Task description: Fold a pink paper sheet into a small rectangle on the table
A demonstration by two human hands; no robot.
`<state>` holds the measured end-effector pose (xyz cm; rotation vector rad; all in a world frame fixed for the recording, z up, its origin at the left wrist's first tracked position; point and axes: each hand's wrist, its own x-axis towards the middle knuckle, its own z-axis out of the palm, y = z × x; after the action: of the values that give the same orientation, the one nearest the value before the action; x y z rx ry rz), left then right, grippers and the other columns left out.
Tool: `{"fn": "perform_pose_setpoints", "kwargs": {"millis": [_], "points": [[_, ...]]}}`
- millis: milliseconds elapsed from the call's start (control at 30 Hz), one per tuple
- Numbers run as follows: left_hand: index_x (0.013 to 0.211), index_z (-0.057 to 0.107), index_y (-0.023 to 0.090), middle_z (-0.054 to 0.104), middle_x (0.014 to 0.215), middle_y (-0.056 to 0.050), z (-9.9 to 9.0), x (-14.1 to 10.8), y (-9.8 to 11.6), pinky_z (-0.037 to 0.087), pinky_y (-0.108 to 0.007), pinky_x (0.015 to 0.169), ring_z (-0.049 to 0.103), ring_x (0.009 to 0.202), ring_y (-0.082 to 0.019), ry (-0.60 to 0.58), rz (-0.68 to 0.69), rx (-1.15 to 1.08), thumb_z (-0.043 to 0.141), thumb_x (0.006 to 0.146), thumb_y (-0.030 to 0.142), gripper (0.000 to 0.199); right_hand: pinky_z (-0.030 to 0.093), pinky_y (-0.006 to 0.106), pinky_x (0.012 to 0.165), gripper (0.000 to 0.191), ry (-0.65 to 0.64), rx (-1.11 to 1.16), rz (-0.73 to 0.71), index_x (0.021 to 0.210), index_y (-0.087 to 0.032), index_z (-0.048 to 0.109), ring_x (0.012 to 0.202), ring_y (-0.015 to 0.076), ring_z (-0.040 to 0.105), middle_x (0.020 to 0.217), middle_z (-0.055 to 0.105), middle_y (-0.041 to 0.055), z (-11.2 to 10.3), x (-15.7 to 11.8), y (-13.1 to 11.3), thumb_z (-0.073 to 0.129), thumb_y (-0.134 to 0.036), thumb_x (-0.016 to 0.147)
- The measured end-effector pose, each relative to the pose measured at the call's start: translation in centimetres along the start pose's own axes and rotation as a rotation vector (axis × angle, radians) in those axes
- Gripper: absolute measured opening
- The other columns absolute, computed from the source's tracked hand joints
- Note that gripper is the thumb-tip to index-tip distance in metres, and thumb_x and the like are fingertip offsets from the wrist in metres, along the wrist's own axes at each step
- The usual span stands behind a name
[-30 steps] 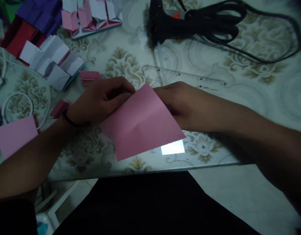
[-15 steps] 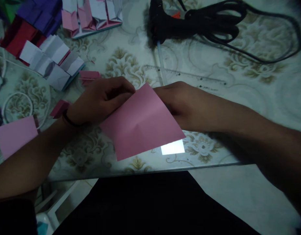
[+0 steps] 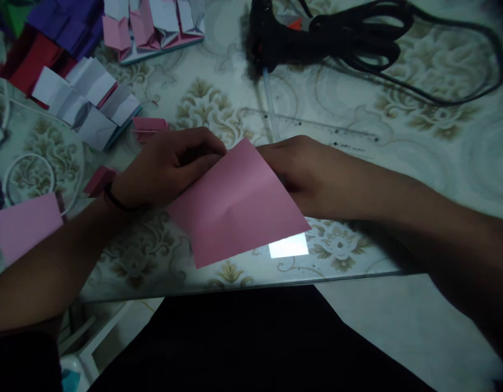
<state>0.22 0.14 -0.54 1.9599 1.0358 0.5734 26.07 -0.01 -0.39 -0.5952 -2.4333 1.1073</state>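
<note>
Between my two hands a sheet of pink paper (image 3: 238, 212) is held up at a tilt, one corner pointing away from me. A soft crease or dent shows near its middle. My left hand (image 3: 173, 163) is closed on the paper's upper left edge, thumb and fingers pinched together. Behind the paper's upper right edge is my right hand (image 3: 292, 169), bent round it; the sheet hides most of its fingertips. Just beyond my left hand lies a small folded pink paper piece (image 3: 150, 126), and another folded pink piece (image 3: 101, 181) sits by the wrist.
A black glue gun (image 3: 292, 46) with a coiled cord lies at the back right, its clear glue stick pointing toward me. A transparent ruler (image 3: 316, 128) is near it. Folded white paper blocks (image 3: 88, 98), a flat pink sheet (image 3: 28, 223) and a white cable (image 3: 6, 109) are at left.
</note>
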Motion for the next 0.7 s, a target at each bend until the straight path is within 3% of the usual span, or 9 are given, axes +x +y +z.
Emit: {"fn": "perform_pose_setpoints", "kwargs": {"millis": [433, 700], "points": [[0.109, 0.077, 0.024, 0.079, 0.101, -0.002, 0.01, 0.03, -0.36, 0.054, -0.035, 0.074, 0.069, 0.087, -0.022, 0.001, 0.026, 0.007, 0.066, 0.101, 0.041, 0.023, 0.042, 0.020, 0.066, 0.012, -0.005, 0.004, 0.014, 0.098, -0.015, 0.069, 0.073, 0.0087, 0.062, 0.088, 0.071, -0.0015, -0.21, 0.05, -0.25, 0.057, -0.016, 0.095], [0.109, 0.078, 0.024, 0.078, 0.103, -0.003, 0.06, -0.12, -0.13, 0.055, -0.033, 0.076, 0.072, 0.090, -0.023, 0.010, -0.032, 0.013, 0.067, 0.100, 0.037, 0.020, 0.042, 0.018, 0.066, 0.012, 0.002, -0.012, 0.008, 0.097, -0.014, 0.069, 0.073, 0.0070, 0.063, 0.088, 0.070, -0.0027, -0.02, -0.13, -0.07, 0.057, -0.017, 0.095]]}}
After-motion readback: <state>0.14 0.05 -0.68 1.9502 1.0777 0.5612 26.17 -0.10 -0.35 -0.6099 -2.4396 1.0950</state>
